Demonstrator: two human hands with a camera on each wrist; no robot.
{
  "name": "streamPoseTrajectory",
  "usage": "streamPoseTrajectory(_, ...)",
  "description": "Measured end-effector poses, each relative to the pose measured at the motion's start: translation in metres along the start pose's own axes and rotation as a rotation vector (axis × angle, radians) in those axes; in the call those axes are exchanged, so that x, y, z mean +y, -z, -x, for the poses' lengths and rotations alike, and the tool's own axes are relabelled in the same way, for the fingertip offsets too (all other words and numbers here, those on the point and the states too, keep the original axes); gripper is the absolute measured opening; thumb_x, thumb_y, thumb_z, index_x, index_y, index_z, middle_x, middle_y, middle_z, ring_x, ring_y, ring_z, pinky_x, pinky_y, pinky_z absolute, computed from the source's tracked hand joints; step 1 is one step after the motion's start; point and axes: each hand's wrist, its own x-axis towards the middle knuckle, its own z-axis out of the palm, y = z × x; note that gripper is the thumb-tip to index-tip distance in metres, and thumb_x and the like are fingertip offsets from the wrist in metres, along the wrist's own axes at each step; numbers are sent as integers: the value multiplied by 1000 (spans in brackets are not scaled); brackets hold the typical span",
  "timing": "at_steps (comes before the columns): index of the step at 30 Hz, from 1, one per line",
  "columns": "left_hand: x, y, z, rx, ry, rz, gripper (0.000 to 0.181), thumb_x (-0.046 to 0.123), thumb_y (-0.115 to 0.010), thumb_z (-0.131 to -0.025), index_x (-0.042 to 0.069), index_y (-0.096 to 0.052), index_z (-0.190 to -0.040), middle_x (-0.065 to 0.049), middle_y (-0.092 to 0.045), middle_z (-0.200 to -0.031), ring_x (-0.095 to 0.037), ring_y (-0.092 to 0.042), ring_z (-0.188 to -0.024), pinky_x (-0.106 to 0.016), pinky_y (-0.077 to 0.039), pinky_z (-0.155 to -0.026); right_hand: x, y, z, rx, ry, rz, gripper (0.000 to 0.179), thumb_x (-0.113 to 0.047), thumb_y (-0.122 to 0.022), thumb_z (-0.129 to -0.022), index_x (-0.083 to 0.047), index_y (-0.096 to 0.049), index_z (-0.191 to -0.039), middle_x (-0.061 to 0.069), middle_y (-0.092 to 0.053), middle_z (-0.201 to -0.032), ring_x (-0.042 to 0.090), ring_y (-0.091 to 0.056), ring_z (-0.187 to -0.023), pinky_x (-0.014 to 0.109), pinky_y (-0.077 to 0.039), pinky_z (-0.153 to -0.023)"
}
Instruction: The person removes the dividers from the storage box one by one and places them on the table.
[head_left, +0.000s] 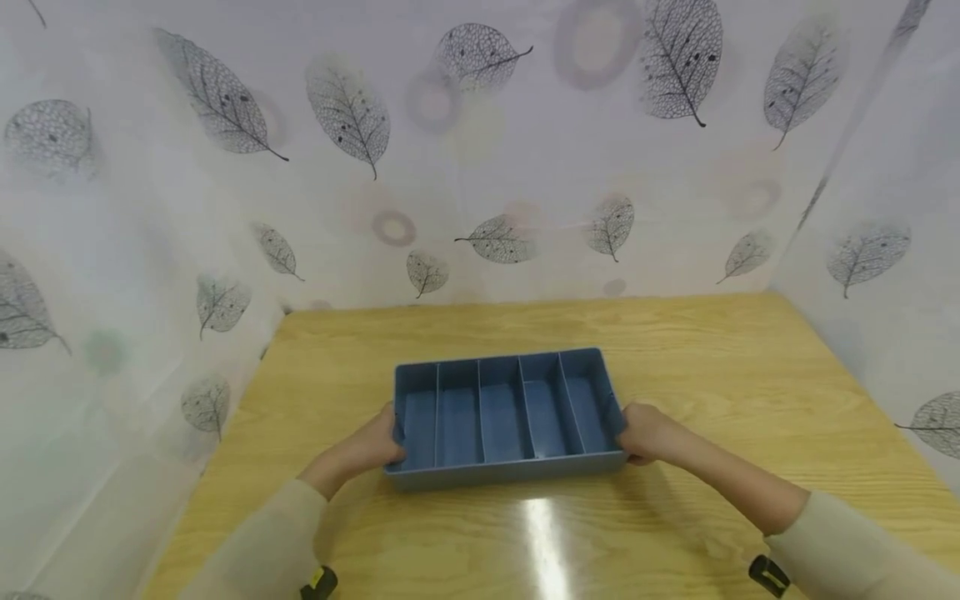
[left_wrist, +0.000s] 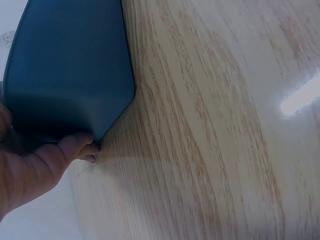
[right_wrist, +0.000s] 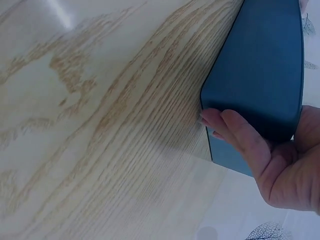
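Observation:
A blue rectangular divided tray (head_left: 502,473), split by upright walls into several long compartments with nothing in them, is between my two hands in the head view. My left hand (head_left: 377,440) grips its left end, with the thumb over the rim. At the opposite end my right hand (head_left: 651,433) grips the right wall. In the left wrist view, fingers (left_wrist: 75,145) curl under the edge of the tray (left_wrist: 70,65). The right wrist view shows fingers (right_wrist: 235,130) beneath the corner of the tray (right_wrist: 260,65). Whether the tray touches the table is unclear.
The wooden table (head_left: 712,350) extends around the tray, with a bright light reflection near its front. Leaf-patterned sheeting (head_left: 480,167) stands behind the table and along both sides. Dark bands (head_left: 768,575) sit on the pale sleeves.

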Motion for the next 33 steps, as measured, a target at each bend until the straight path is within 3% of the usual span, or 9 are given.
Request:
streamPoseTrajectory(5,3,-1,0,20,11,0,92,-11,-56,-63,-18,-8,-142,-40,-19,-145,-49,-18,-136,-56,-15,-111,-3,8,7,-24,108,143,43,-17,-59,-89,-14,-38,-51,-4,-44,-41,5,-46,-36,25,-49,-47)
streamPoseTrajectory(8,2,-3,2,30,11,-12,92,-11,-57,-63,-18,-9,-142,-41,-21,-144,-50,-20,-135,-56,-17,-111,-9,17,13,-60,142,239,47,-24,-53,-94,-14,-40,-50,-5,-44,-40,7,-45,-37,26,-48,-55)
streamPoseTrajectory(11,2,-5,4,27,5,-3,93,-10,-57,-63,-18,-9,-142,-41,-22,-143,-50,-21,-135,-57,-17,-110,-18,25,19,-42,163,316,46,-25,-51,-96,-13,-43,-51,-4,-46,-43,9,-43,-40,28,-45,-54)
streamPoseTrajectory(17,2,-4,5,25,7,-25,91,-9,-58,-64,-19,-10,-141,-41,-23,-143,-50,-23,-134,-56,-18,-110,-37,36,24,75,210,489,29,-6,-50,-87,-11,-46,-59,-2,-37,-54,12,-32,-49,25,-29,-44)
streamPoseTrajectory(21,3,-3,5,24,12,-36,90,-9,-58,-65,-19,-10,-141,-42,-22,-143,-50,-22,-135,-57,-19,-110,-49,35,25,162,281,616,18,1,-49,-82,-8,-60,-72,2,-51,-60,14,-42,-52,29,-37,-42)
streamPoseTrajectory(24,4,-1,4,15,7,-21,91,-10,-57,-66,-19,-8,-141,-41,-19,-144,-50,-20,-136,-57,-17,-110,-55,32,23,224,345,714,20,3,-52,-82,-9,-68,-83,4,-58,-63,15,-48,-54,32,-42,-41)
streamPoseTrajectory(33,2,-1,2,32,-10,-28,91,-9,-58,-64,-20,-11,-140,-42,-24,-142,-49,-24,-134,-56,-19,-110,-55,23,12,366,557,875,20,3,-60,-77,-15,-56,-68,1,-52,-55,13,-44,-46,31,-38,-34)
